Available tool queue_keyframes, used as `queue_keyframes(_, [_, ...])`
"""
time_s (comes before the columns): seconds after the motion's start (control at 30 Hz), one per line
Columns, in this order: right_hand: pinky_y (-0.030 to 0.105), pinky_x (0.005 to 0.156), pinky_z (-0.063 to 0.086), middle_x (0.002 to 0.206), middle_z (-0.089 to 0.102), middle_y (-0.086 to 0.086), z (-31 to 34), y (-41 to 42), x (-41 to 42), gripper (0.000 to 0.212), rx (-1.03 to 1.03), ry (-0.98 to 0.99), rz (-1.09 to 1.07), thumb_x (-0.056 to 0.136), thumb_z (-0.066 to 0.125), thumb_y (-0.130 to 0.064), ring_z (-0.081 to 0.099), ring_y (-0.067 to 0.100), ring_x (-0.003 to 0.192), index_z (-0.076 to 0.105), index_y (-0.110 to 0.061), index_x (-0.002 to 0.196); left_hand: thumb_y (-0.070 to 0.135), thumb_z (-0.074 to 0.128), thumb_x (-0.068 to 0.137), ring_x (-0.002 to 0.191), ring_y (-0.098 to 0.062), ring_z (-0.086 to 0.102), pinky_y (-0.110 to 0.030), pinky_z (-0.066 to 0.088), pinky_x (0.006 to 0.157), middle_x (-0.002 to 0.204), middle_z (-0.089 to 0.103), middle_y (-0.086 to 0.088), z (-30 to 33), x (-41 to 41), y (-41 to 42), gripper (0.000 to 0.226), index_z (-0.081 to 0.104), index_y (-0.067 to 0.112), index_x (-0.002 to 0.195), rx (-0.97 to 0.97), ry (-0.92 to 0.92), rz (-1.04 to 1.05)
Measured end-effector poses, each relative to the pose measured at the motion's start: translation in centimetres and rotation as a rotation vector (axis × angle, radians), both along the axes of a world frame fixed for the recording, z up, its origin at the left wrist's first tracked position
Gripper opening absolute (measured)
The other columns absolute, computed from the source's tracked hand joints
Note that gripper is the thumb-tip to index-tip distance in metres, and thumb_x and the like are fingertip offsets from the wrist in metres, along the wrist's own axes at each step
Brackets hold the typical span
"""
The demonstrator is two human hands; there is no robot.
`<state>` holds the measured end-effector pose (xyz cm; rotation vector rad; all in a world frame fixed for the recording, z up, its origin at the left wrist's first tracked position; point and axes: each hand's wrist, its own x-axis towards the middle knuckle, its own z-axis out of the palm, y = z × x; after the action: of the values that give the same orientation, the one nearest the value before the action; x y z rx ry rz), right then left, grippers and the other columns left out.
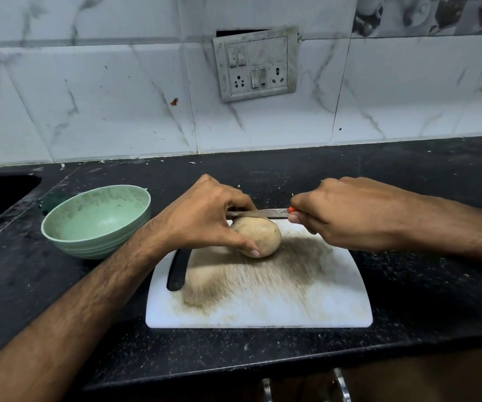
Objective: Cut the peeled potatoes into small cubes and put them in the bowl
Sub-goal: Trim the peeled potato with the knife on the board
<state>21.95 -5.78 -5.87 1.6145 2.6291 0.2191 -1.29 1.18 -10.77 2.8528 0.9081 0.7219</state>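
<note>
Your left hand (205,219) gripped the potato (258,237) on the board (263,300); your right hand (341,213) clasped the knife (263,213); the green bowl (96,220) held nothing.

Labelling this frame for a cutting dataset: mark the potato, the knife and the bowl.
potato (260,237), head view, middle of its bare top surface.
knife (265,213), head view, middle of the blade that shows.
bowl (60,216), head view, near left rim.
</note>
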Motion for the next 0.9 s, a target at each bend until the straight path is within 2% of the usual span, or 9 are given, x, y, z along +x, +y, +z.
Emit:
queue_keyframes(0.13, [0.037,0.063,0.046,0.07,0.05,-0.007,-0.4,0.0,0.1,0.038,0.003,0.02,0.015,0.103,0.026,-0.051,0.052,0.014,0.063,0.035,-0.029,0.073,0.076,0.074,0.06,0.08,0.011,0.061,-0.002,0.032,0.084,0.085,0.072,0.02,-0.1,-0.1,0.0,0.059,0.076,0.028,0.096,-0.017,-0.01,0.007])
queue_keyframes(0.4, [0.033,0.059,0.038,0.067,0.047,-0.008,-1.2,0.4,0.0,0.038,0.004,0.055,0.04,0.102,0.026,-0.051,0.051,0.014,0.061,0.034,-0.03,0.072,0.075,0.074,0.064,0.078,0.01,0.064,-0.004,0.035,0.085,0.086,0.074,0.018,0.1,-0.2,-0.2,0.062,0.078,0.024,0.099,-0.026,-0.008,-0.03])
queue_keyframes(0.53, [0.035,0.061,0.039,0.066,0.044,-0.007,-1.3,0.4,-0.2,0.038,0.023,0.051,0.036,0.103,0.026,-0.05,0.047,0.017,0.059,0.033,-0.03,0.072,0.077,0.07,0.066,0.076,0.0,0.068,-0.017,0.039,0.083,0.084,0.075,0.015,0.1,-0.3,-0.2,0.064,0.079,0.023,0.098,-0.012,-0.013,-0.041])
queue_keyframes(0.67, [0.035,0.059,0.039,0.066,0.046,-0.005,-1.5,0.6,-0.6,0.039,0.021,0.059,0.037,0.103,0.026,-0.05,0.048,0.017,0.059,0.033,-0.029,0.071,0.079,0.067,0.068,0.072,-0.004,0.067,-0.023,0.038,0.08,0.081,0.075,0.013,0.0,-0.4,-0.1,0.066,0.079,0.021,0.096,-0.012,-0.021,-0.044])
queue_keyframes(0.77, [0.034,0.057,0.041,0.068,0.048,-0.006,-1.7,0.8,-0.9,0.038,0.001,0.062,0.041,0.104,0.027,-0.049,0.051,0.016,0.06,0.033,-0.03,0.071,0.078,0.068,0.068,0.074,0.0,0.068,-0.014,0.039,0.081,0.083,0.075,0.014,0.0,-0.5,-0.2,0.067,0.079,0.019,0.098,-0.017,-0.035,-0.055])
queue_keyframes(0.83, [0.035,0.058,0.042,0.068,0.048,-0.007,-1.5,0.8,-0.9,0.039,-0.006,0.055,0.047,0.103,0.027,-0.05,0.051,0.016,0.061,0.034,-0.029,0.071,0.075,0.07,0.067,0.076,0.004,0.066,-0.004,0.034,0.083,0.085,0.076,0.015,0.0,-0.6,-0.2,0.066,0.079,0.019,0.1,-0.019,-0.045,-0.062])
queue_keyframes(0.9, [0.035,0.059,0.043,0.067,0.047,-0.007,-1.3,0.6,-0.7,0.039,-0.006,0.046,0.05,0.103,0.027,-0.051,0.05,0.016,0.06,0.034,-0.029,0.071,0.076,0.071,0.066,0.076,0.004,0.066,-0.002,0.028,0.087,0.086,0.075,0.017,-0.1,-0.5,-0.2,0.065,0.079,0.021,0.101,-0.011,-0.039,-0.065])
